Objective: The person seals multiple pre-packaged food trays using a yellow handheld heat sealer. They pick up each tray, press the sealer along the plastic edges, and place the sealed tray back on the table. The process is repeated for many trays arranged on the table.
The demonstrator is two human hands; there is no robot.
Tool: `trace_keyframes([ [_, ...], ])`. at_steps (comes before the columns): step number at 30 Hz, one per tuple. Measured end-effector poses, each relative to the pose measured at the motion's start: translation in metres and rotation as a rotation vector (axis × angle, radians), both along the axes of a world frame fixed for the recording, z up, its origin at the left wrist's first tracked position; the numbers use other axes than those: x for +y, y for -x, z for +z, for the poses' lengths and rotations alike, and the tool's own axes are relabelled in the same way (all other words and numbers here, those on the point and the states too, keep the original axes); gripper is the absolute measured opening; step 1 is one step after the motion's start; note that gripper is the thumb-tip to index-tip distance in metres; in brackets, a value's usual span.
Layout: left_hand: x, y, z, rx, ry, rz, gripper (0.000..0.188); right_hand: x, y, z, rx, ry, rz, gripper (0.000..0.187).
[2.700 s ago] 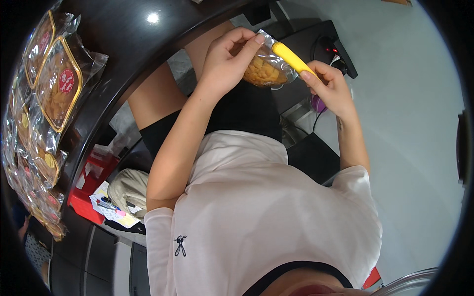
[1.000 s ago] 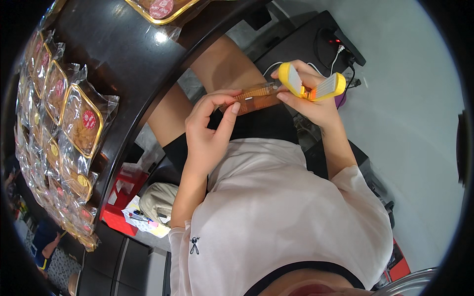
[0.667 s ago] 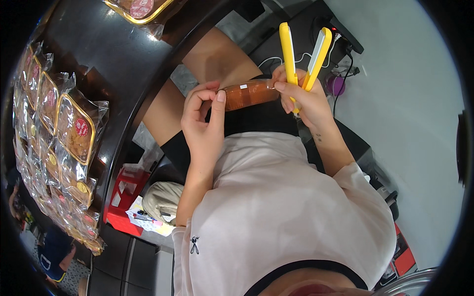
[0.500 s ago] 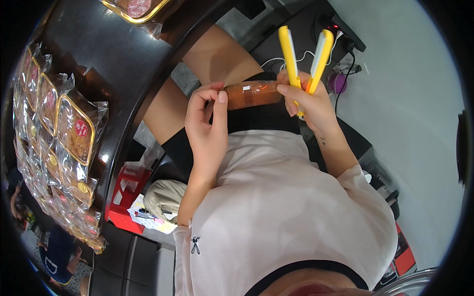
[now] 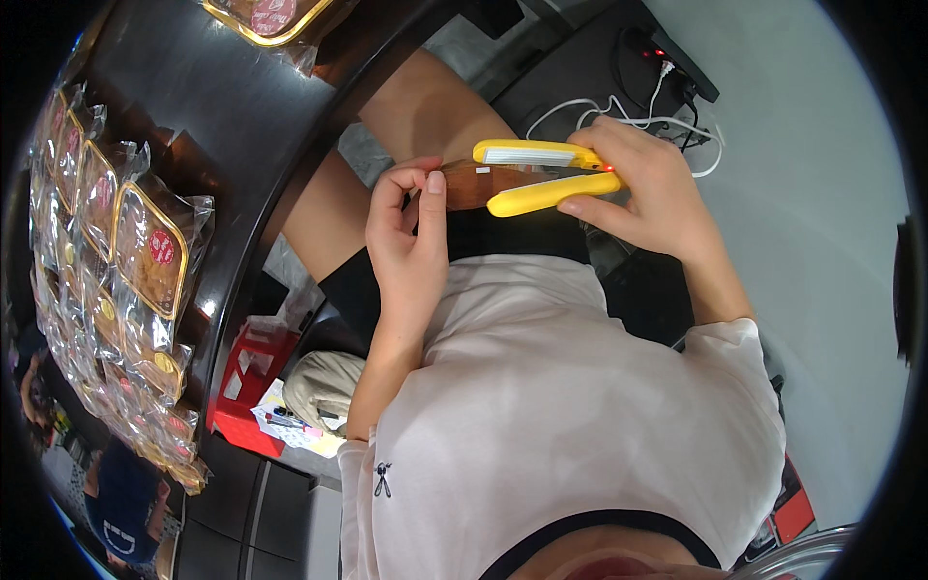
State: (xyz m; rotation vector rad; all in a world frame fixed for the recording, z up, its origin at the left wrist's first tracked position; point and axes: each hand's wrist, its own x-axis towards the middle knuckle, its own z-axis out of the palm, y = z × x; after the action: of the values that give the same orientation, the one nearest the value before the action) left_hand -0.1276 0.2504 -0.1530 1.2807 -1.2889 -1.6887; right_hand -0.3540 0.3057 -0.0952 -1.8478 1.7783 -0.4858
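Note:
Between thumb and fingers my left hand (image 5: 406,208) pinches the left end of a clear plastic packet with brown contents (image 5: 468,189), held over my lap. My right hand (image 5: 650,184) is closed around the hinge end of a small yellow flat iron (image 5: 541,200) with pale plates. A red light glows near its hinge. The iron's two arms stand apart and point left, one above and one below the packet's clear right end. From this view I cannot tell whether the plates touch the plastic.
Many clear-wrapped brown baked goods in gold-rimmed trays (image 5: 150,246) cover the dark curved counter (image 5: 232,126) at left. A white cord (image 5: 710,155) loops behind my right hand toward a black power strip (image 5: 681,63). Lower left are a red bin (image 5: 253,387), a beige bag (image 5: 324,387) and another person (image 5: 126,503).
My right hand has let go of the packet's right end and swung the flat iron from pointing up to pointing left around that end. My left hand stays put.

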Motion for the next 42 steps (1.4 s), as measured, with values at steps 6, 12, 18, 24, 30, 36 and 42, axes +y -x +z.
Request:
trace_keyframes([
  [6,0.001,-0.004,-0.001,0.058,-0.042,0.009,0.011,-0.007,-0.01,-0.006,0.069,0.119,0.045,0.036],
  [12,0.001,-0.004,-0.005,0.037,0.056,-0.034,0.01,-0.008,-0.008,-0.006,0.023,0.062,0.028,0.029],
  [18,-0.001,-0.005,-0.004,0.06,0.099,-0.112,0.01,-0.009,-0.001,-0.009,-0.014,0.01,0.027,0.029],
  [24,-0.001,-0.005,-0.004,0.085,0.028,-0.108,0.01,-0.011,0.004,-0.006,-0.037,0.013,0.05,0.034],
  [30,-0.001,-0.005,-0.006,0.082,0.067,-0.114,0.009,-0.018,0.003,-0.001,0.015,-0.057,0.095,0.037],
  [36,-0.004,-0.004,-0.008,0.079,0.059,-0.123,0.009,-0.02,0.004,-0.006,-0.037,0.024,0.137,0.029],
  [42,-0.007,0.007,-0.007,0.01,0.177,-0.114,0.039,-0.024,0.015,-0.021,-0.258,-0.335,-0.028,0.027],
])
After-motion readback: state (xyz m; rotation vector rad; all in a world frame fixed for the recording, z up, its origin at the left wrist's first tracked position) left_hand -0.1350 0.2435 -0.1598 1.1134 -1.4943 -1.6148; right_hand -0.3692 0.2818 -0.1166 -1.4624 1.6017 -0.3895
